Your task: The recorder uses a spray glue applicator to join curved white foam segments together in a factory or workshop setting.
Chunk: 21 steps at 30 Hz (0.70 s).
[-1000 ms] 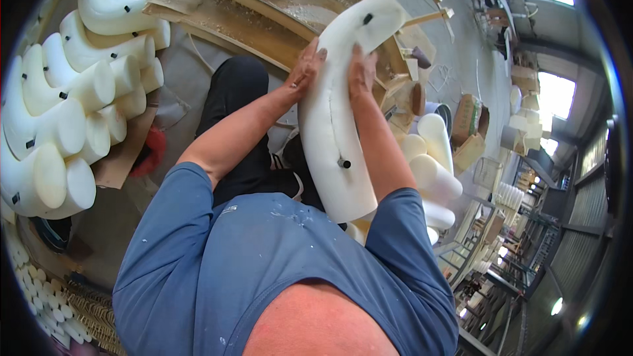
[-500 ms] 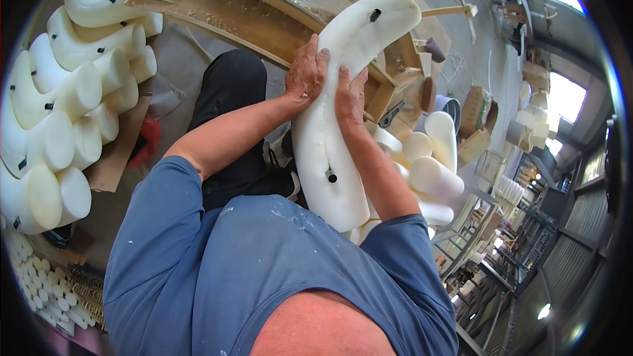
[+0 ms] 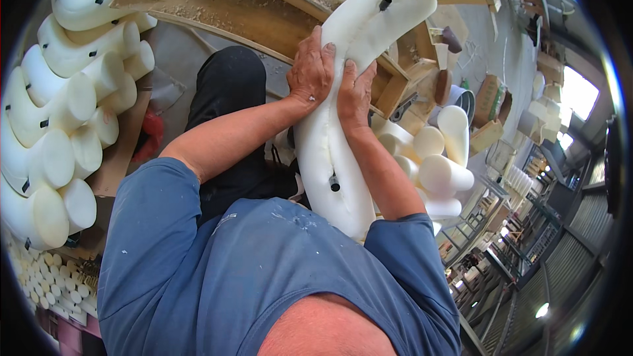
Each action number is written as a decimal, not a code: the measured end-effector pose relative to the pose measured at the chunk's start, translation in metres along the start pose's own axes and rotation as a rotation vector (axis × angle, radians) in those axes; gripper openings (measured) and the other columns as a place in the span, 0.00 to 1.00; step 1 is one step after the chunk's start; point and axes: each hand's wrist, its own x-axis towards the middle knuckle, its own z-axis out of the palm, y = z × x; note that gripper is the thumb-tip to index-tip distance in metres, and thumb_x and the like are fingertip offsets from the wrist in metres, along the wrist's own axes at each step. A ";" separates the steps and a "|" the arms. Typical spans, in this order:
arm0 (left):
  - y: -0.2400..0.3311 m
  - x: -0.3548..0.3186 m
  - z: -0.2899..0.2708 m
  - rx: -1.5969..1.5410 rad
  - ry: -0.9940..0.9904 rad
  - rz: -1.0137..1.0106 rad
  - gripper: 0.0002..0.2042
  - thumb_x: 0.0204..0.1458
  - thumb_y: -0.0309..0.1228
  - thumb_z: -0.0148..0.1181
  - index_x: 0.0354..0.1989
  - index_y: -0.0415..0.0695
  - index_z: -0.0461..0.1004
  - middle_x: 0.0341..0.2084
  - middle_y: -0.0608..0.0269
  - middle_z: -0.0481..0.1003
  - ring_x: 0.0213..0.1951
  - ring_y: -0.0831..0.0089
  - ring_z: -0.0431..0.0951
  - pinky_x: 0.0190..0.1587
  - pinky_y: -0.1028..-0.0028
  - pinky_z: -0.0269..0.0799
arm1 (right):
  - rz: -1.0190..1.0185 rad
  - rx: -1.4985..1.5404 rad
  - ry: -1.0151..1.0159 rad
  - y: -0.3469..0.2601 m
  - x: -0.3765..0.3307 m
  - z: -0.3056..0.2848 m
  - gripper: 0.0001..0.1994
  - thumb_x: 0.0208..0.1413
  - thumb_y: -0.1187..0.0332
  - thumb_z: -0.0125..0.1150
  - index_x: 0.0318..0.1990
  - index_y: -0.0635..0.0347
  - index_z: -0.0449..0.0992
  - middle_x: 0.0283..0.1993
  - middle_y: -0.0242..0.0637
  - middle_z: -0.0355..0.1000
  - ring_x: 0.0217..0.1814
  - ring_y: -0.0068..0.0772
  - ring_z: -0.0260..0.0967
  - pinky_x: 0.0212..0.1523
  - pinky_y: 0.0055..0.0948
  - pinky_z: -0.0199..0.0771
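In the middle of the frame both hands press on a long, curved piece of white foam with black plugs point(image 3: 343, 125). It runs from the upper right of the frame, where its rounded end bends over, down to the person's chest in the centre. The left hand point(image 3: 311, 69) lies on the left side of the foam, palm down, with the fingers bent over its edge and held close together. The right hand point(image 3: 355, 92) is just beside it, touching the foam a little lower, fingers also together and curled around the surface. Both forearms come up from the lower part of the frame and meet at the foam, the elbows bent; the left arm comes in from the left, the right arm goes almost straight up along the foam.

Behind the foam, in the upper part of the frame, is a curved wooden worktop covered with sawdust point(image 3: 257, 0). At the left edge is a stack of white foam cylinders and curved foam pieces point(image 3: 59, 125). To the right of the hands lie more short white foam rolls point(image 3: 442, 158).
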 end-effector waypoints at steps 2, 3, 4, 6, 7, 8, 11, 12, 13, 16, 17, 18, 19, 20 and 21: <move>0.002 0.000 -0.001 0.013 -0.013 -0.018 0.28 0.70 0.46 0.43 0.72 0.39 0.60 0.63 0.38 0.67 0.64 0.42 0.69 0.67 0.54 0.63 | -0.005 0.004 0.013 -0.002 -0.001 0.000 0.40 0.69 0.51 0.50 0.77 0.69 0.44 0.74 0.63 0.55 0.75 0.60 0.57 0.74 0.45 0.56; 0.004 0.000 -0.002 0.007 -0.007 -0.014 0.28 0.70 0.46 0.43 0.72 0.39 0.60 0.63 0.38 0.68 0.64 0.42 0.68 0.67 0.54 0.63 | -0.006 0.024 0.023 -0.003 -0.002 -0.001 0.39 0.69 0.51 0.51 0.77 0.69 0.46 0.73 0.62 0.57 0.74 0.59 0.59 0.73 0.45 0.57; 0.006 0.001 -0.004 0.001 -0.028 -0.008 0.29 0.70 0.46 0.43 0.72 0.39 0.60 0.63 0.38 0.67 0.64 0.42 0.68 0.67 0.54 0.63 | -0.010 0.041 0.032 -0.004 -0.002 -0.003 0.39 0.69 0.51 0.52 0.76 0.69 0.48 0.72 0.62 0.59 0.73 0.58 0.60 0.73 0.44 0.58; 0.010 0.004 -0.010 -0.014 -0.085 -0.027 0.29 0.70 0.46 0.44 0.72 0.39 0.60 0.64 0.38 0.67 0.65 0.42 0.67 0.68 0.55 0.62 | 0.005 0.086 0.042 -0.004 -0.003 -0.012 0.38 0.68 0.50 0.53 0.75 0.69 0.52 0.70 0.61 0.63 0.71 0.55 0.64 0.72 0.43 0.60; 0.012 0.008 -0.014 -0.110 -0.102 0.043 0.29 0.70 0.47 0.44 0.72 0.39 0.60 0.65 0.37 0.66 0.66 0.42 0.66 0.69 0.56 0.60 | 0.019 0.120 0.045 -0.004 0.000 -0.018 0.37 0.68 0.50 0.54 0.74 0.70 0.55 0.69 0.60 0.65 0.70 0.54 0.65 0.71 0.43 0.61; 0.013 0.013 -0.019 -0.192 -0.152 0.080 0.30 0.70 0.47 0.45 0.72 0.39 0.60 0.65 0.37 0.65 0.66 0.42 0.65 0.70 0.57 0.59 | 0.027 0.150 0.027 -0.005 0.004 -0.024 0.37 0.68 0.50 0.55 0.73 0.70 0.57 0.67 0.59 0.67 0.68 0.53 0.67 0.70 0.42 0.62; 0.010 0.022 -0.029 -0.302 -0.191 0.248 0.31 0.70 0.48 0.45 0.73 0.38 0.60 0.68 0.37 0.63 0.69 0.42 0.62 0.72 0.59 0.55 | -0.001 0.413 -0.033 -0.013 0.030 -0.034 0.36 0.66 0.49 0.58 0.72 0.67 0.61 0.67 0.57 0.69 0.70 0.50 0.67 0.70 0.39 0.61; 0.007 0.021 -0.031 -0.331 -0.169 0.357 0.31 0.70 0.48 0.45 0.73 0.38 0.59 0.68 0.37 0.62 0.70 0.43 0.61 0.73 0.60 0.54 | 0.004 0.334 -0.013 -0.017 0.037 -0.028 0.37 0.66 0.48 0.59 0.72 0.66 0.60 0.67 0.57 0.69 0.70 0.51 0.67 0.71 0.39 0.61; 0.003 0.018 -0.033 -0.257 -0.185 0.282 0.31 0.70 0.48 0.45 0.73 0.38 0.59 0.68 0.37 0.62 0.70 0.43 0.60 0.73 0.60 0.53 | 0.018 0.264 0.029 -0.022 0.042 -0.021 0.37 0.66 0.47 0.59 0.72 0.66 0.60 0.68 0.57 0.69 0.71 0.52 0.66 0.71 0.39 0.60; -0.006 0.008 -0.043 -0.158 -0.152 0.155 0.31 0.70 0.47 0.43 0.75 0.39 0.57 0.69 0.36 0.61 0.72 0.43 0.59 0.74 0.60 0.52 | 0.026 0.106 0.130 -0.038 0.038 -0.003 0.41 0.65 0.45 0.58 0.75 0.64 0.55 0.69 0.60 0.67 0.72 0.55 0.65 0.72 0.40 0.59; -0.008 0.006 -0.046 -0.172 -0.132 0.168 0.31 0.70 0.47 0.42 0.75 0.39 0.57 0.69 0.35 0.61 0.72 0.43 0.59 0.74 0.60 0.52 | 0.014 0.073 0.127 -0.042 0.029 0.000 0.41 0.65 0.44 0.57 0.76 0.63 0.53 0.69 0.60 0.67 0.73 0.55 0.64 0.72 0.40 0.59; -0.008 0.004 -0.047 -0.182 -0.135 0.127 0.31 0.70 0.47 0.42 0.75 0.38 0.57 0.70 0.35 0.60 0.72 0.43 0.59 0.74 0.60 0.52 | -0.001 0.133 0.049 -0.044 0.019 -0.004 0.41 0.66 0.44 0.56 0.76 0.63 0.52 0.70 0.60 0.66 0.73 0.55 0.64 0.72 0.40 0.59; -0.008 0.003 -0.048 -0.196 -0.148 0.069 0.32 0.70 0.47 0.42 0.75 0.38 0.56 0.70 0.34 0.60 0.72 0.42 0.59 0.74 0.59 0.52 | 0.005 0.183 -0.046 -0.044 0.009 -0.012 0.41 0.66 0.45 0.55 0.76 0.63 0.51 0.70 0.60 0.65 0.73 0.55 0.63 0.73 0.41 0.58; -0.007 0.001 -0.048 -0.205 -0.126 0.083 0.32 0.70 0.48 0.41 0.75 0.37 0.56 0.69 0.33 0.60 0.72 0.42 0.59 0.74 0.59 0.52 | -0.024 0.253 -0.130 -0.043 -0.002 -0.019 0.41 0.67 0.45 0.54 0.76 0.63 0.50 0.71 0.60 0.64 0.74 0.55 0.63 0.73 0.41 0.58; -0.006 0.001 -0.046 -0.217 -0.115 0.073 0.32 0.70 0.48 0.41 0.74 0.36 0.56 0.69 0.33 0.60 0.72 0.42 0.59 0.74 0.59 0.53 | -0.018 0.183 -0.152 -0.040 -0.013 -0.024 0.41 0.68 0.45 0.53 0.76 0.65 0.50 0.71 0.60 0.64 0.74 0.56 0.63 0.73 0.41 0.58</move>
